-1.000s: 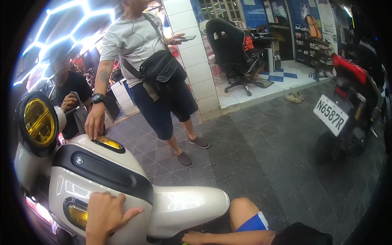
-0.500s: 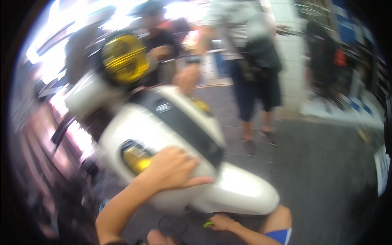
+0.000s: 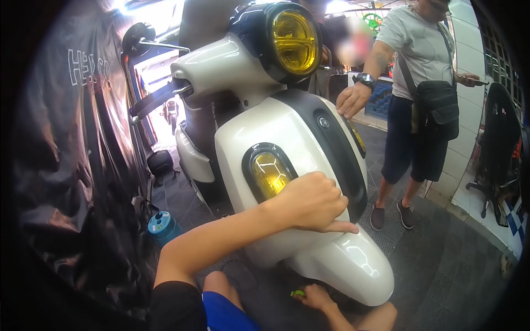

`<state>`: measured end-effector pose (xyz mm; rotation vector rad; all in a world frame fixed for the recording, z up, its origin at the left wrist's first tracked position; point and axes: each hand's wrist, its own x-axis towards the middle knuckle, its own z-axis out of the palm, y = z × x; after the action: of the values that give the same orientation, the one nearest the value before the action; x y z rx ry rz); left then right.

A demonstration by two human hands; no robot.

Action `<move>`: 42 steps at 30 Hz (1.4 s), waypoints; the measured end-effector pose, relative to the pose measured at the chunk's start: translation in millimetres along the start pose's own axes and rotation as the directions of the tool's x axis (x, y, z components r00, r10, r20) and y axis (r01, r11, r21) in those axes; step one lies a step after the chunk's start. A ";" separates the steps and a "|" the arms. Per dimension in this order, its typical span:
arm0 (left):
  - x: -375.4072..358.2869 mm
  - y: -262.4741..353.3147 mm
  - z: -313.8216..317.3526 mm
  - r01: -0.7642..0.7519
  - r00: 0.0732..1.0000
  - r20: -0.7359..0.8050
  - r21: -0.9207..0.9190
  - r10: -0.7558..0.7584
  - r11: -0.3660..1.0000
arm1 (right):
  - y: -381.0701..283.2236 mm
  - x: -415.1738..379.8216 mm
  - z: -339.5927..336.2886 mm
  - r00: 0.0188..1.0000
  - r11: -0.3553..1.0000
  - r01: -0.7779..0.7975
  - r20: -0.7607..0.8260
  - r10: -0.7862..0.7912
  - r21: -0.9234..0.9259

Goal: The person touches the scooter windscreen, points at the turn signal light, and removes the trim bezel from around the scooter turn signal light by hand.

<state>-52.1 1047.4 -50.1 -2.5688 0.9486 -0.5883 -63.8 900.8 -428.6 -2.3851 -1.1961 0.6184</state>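
My left hand (image 3: 312,204) lies against the front of a white scooter (image 3: 259,127), just below its amber turn signal (image 3: 269,174). Its fingers are curled in and mostly hidden, with the thumb stretched to the right. Low down, behind the white front fender (image 3: 353,265), my right hand (image 3: 317,298) grips a small bright green object (image 3: 298,293), of which only the end shows. A round yellow headlight (image 3: 295,41) tops the scooter. The scooter's dark centre strip (image 3: 337,138) runs down to the right of my left hand.
Beyond the scooter stands a person in a light shirt (image 3: 411,60), one hand touching its front panel. A blue canister (image 3: 164,226) stands on the dark tiled floor (image 3: 436,259). Black sheeting (image 3: 77,165) hangs at the left, and an office chair (image 3: 491,149) is at the right.
My view has shifted, and the blurred scene is now sharp. My left hand stays at the scooter's front and my right hand stays low with the green object.
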 end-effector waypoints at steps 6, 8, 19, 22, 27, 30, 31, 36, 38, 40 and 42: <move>0.6 2.7 -1.7 0.022 1.000 -0.009 0.016 -0.022 1.000 | 7.3 -6.0 0.1 0.999 0.999 0.036 0.027 -0.036 -0.020; -1.3 3.4 -1.3 0.035 0.999 -0.019 0.046 -0.034 0.998 | 5.6 -5.7 3.6 0.998 0.999 0.030 0.062 -0.028 -0.024; 3.6 18.1 5.6 0.119 0.986 -0.123 0.067 -0.110 0.991 | 17.7 -12.5 35.7 0.978 0.984 0.168 -0.136 -0.158 0.065; 0.7 13.6 12.0 0.128 0.985 -0.125 0.064 -0.119 0.990 | 33.6 15.5 65.2 0.963 0.982 0.185 -0.204 -0.174 0.031; -1.5 2.7 14.2 0.131 0.984 -0.126 0.041 -0.125 0.990 | 18.3 7.3 46.3 0.974 0.986 0.155 -0.178 -0.141 0.065; -0.6 11.3 0.8 0.185 0.977 -0.115 0.023 -0.181 0.982 | 11.5 -13.7 27.2 0.992 0.991 0.127 -0.034 -0.126 0.038; -1.6 12.7 3.2 0.149 0.982 -0.121 0.032 -0.144 0.988 | 9.5 -19.5 21.3 0.993 0.993 0.119 0.024 -0.119 -0.009; 2.1 10.7 -6.9 0.122 0.990 -0.065 -0.019 -0.123 0.992 | 1.4 -20.7 18.1 0.996 0.996 0.090 0.010 -0.090 -0.007; -0.9 9.7 -2.9 0.099 0.992 -0.080 -0.034 -0.101 0.995 | -5.2 -21.0 19.4 0.997 0.997 0.079 0.018 -0.079 -0.005; 0.3 8.9 2.7 0.066 0.991 -0.111 -0.048 -0.071 0.997 | 5.6 -18.3 25.5 0.994 0.994 0.107 0.031 -0.107 -0.013; -0.5 6.3 0.3 0.048 0.996 -0.069 -0.062 -0.053 0.997 | 11.6 -18.1 26.6 0.995 0.995 0.097 0.014 -0.097 0.019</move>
<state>-55.6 1043.2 -53.2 -2.6484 0.9402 -0.6785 -80.7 883.6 -452.9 -2.2958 -1.2983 0.6148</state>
